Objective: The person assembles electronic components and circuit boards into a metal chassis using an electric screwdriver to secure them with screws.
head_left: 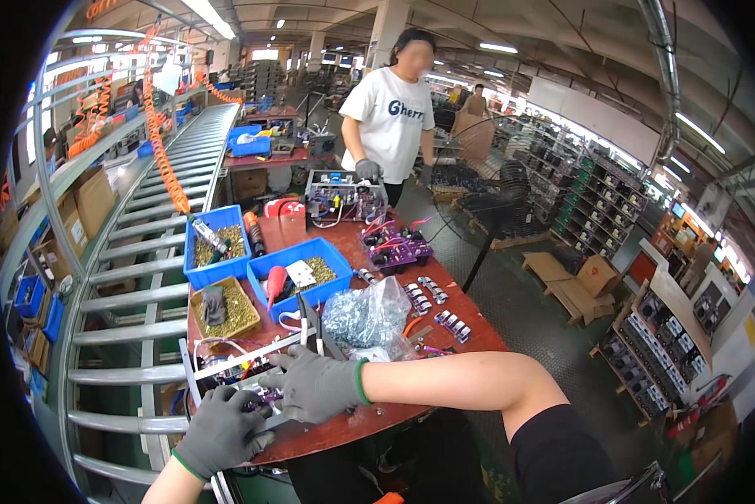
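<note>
My two hands wear grey gloves with green cuffs and work close together at a metal housing (236, 368) with wires inside, at the table's near left corner. My left hand (218, 433) has its fingers curled at a small dark and purple part (264, 398) by the housing's near side; what they grip is partly hidden. My right hand (319, 388) reaches in from the right, its fingers bent over the housing; their tips are hidden. Beyond it lies a clear plastic bag (369, 312) of small metal pieces. A red-handled screwdriver (275, 282) rests in a blue bin (317, 296).
Another blue bin (218, 275) and a yellowish box (226, 338) hold brass-coloured screws. A power screwdriver (209, 237) hangs on an orange coiled hose (163, 160). A roller conveyor (130, 338) runs left. Across the red table (470, 336), a gloved co-worker (390, 118) touches another housing (344, 202).
</note>
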A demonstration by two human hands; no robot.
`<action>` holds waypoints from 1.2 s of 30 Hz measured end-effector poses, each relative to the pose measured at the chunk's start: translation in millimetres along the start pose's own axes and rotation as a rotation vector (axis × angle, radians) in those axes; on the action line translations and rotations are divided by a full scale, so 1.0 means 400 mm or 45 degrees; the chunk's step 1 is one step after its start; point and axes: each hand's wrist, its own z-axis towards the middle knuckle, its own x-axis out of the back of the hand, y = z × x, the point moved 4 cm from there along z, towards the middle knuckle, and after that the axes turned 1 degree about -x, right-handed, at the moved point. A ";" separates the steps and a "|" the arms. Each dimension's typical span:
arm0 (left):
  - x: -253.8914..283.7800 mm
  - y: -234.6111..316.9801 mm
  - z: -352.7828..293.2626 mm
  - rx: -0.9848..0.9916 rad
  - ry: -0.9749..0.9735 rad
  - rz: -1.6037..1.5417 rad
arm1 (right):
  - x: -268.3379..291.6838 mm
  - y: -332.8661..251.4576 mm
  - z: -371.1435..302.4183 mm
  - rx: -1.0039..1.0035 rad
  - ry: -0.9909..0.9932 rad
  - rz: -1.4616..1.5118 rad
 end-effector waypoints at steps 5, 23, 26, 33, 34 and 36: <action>-0.009 -0.003 0.003 0.002 -0.050 0.032 | -0.007 0.007 0.001 0.037 -0.040 0.048; -0.034 0.008 -0.027 -0.001 0.077 0.073 | -0.071 -0.011 -0.013 -0.023 0.030 -0.112; -0.034 0.008 -0.024 0.030 0.106 0.035 | -0.083 -0.013 -0.026 0.016 0.341 -0.037; 0.002 0.019 -0.002 -0.086 0.021 0.206 | -0.051 -0.003 -0.018 0.247 0.405 -0.148; 0.005 0.018 0.001 -0.104 0.013 0.260 | -0.043 -0.002 -0.006 0.299 0.347 -0.153; 0.006 0.010 0.004 -0.109 0.013 0.239 | -0.029 0.000 0.004 0.374 0.283 -0.143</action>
